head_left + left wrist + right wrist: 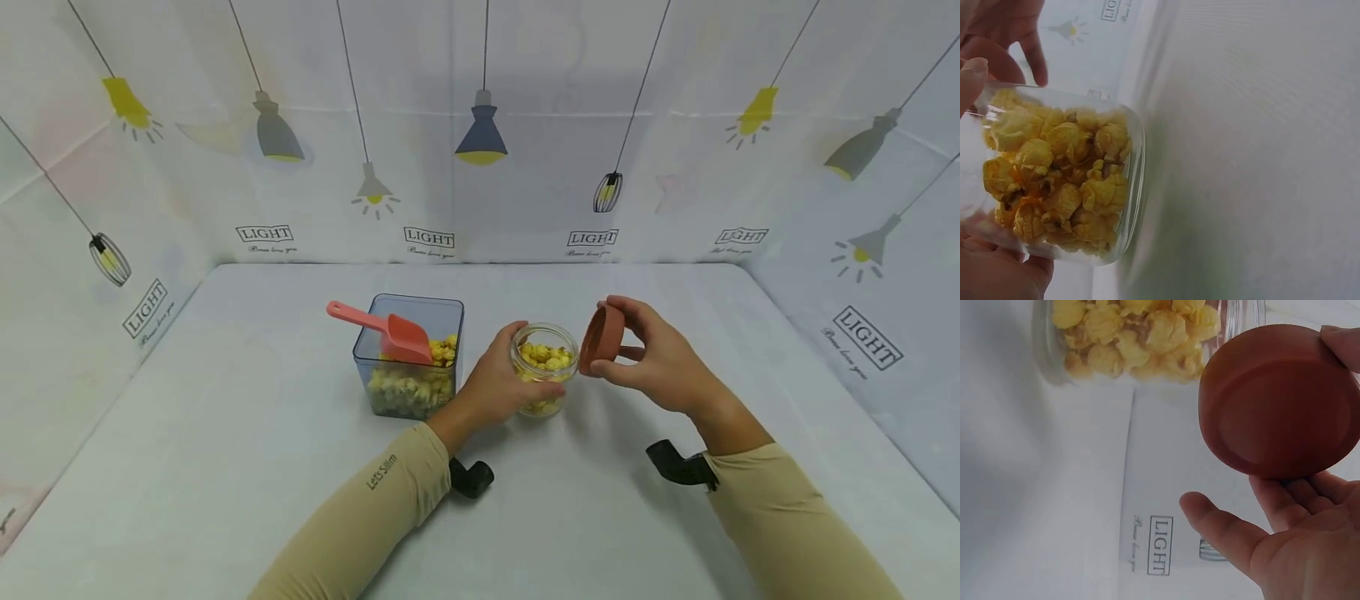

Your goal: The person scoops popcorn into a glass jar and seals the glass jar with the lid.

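Observation:
My left hand (501,379) grips a clear glass jar (542,407) round its side, thumb across the front. Yellow popcorn (1063,178) fills much of the jar, and its mouth is uncovered. In my right hand (660,358) a reddish-brown round lid (604,340) is pinched by the edge, tilted on its side just right of the jar's rim. The right wrist view shows the lid's flat outer face (1285,412), with the thumb at one edge and fingers at the other; the index finger (1222,531) sticks out free.
Left of the jar stands a clear bluish square container (408,392) with more popcorn. A coral scoop (405,337) lies in it, its handle jutting over the left rim. Behind the white table (225,400) hangs a lamp-printed cloth (525,217).

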Tool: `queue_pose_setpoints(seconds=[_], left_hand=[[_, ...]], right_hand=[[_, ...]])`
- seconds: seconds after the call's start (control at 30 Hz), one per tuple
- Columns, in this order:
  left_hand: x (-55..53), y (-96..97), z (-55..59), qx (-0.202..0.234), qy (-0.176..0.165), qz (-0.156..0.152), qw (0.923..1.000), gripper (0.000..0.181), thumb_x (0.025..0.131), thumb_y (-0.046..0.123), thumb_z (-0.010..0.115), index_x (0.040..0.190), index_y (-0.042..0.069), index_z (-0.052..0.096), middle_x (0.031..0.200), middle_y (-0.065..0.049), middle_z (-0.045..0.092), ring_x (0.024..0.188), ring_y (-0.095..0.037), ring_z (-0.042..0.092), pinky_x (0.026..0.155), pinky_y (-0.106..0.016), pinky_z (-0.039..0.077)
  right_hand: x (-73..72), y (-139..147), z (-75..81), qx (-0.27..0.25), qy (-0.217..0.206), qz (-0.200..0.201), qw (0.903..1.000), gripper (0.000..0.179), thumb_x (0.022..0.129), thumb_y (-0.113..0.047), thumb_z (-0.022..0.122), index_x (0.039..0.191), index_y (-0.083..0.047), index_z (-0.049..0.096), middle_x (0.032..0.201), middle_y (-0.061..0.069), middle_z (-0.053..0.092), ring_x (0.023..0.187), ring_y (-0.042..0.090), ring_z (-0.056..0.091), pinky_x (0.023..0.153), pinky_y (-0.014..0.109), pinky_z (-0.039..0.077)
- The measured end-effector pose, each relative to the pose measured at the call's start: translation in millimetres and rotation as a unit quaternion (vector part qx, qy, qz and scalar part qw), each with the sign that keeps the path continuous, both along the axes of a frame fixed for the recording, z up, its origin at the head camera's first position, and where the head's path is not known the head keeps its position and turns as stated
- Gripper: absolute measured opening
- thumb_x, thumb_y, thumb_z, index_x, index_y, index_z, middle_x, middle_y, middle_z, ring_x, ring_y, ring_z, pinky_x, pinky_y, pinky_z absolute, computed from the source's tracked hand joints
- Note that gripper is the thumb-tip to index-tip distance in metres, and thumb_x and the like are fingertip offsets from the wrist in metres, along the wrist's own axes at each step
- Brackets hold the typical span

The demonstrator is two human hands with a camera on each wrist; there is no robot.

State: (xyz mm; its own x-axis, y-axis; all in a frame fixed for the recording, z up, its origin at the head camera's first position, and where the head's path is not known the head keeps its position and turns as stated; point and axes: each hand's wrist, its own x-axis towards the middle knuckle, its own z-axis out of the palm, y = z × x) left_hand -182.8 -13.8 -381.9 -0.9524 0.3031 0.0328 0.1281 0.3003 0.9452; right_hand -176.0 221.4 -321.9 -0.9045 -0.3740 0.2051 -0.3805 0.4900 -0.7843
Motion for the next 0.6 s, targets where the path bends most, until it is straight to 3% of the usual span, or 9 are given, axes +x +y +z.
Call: queue_pose_setpoints(seconds=[0.17,0.37,0.6], left_hand=[[0.1,-1.1,0.1,0.009,-0.004,-0.009,0.9999,0.103,0.078,0.027,0.089,0.157,0.011,0.024,0.145,-0.012,0.046,0.124,-0.021,0.05,0.107,-0.043,0.039],[0.1,-3.3,-0.8,0.01,0.009,-0.019,0.9997,0.102,0.078,0.027,0.088,0.156,0.011,0.024,0.135,-0.003,0.05,0.117,-0.017,0.053,0.103,-0.039,0.043],[-1.4,-4.8,-5.0,0.021,0.026,-0.028,0.999,0.096,0.079,0.025,0.088,0.153,0.012,0.028,0.134,0.0,0.051,0.118,-0.017,0.052,0.102,-0.039,0.043]], right_hand=[[-2.0,-14,0.6,-0.018,0.003,0.012,0.9998,0.083,0.085,-0.008,0.08,0.15,0.004,0.03,0.146,0.016,0.043,0.132,0.03,0.044,0.099,0.046,0.048],[-6.3,-32,0.1,-0.026,0.009,0.029,0.9992,0.076,0.086,-0.007,0.077,0.148,0.002,0.035,0.145,0.016,0.043,0.128,0.029,0.044,0.099,0.051,0.048],[-9.3,-48,0.1,-0.045,-0.014,0.044,0.9979,0.073,0.086,-0.01,0.079,0.146,-0.001,0.039,0.143,0.013,0.046,0.123,0.03,0.05,0.1,0.047,0.047]])
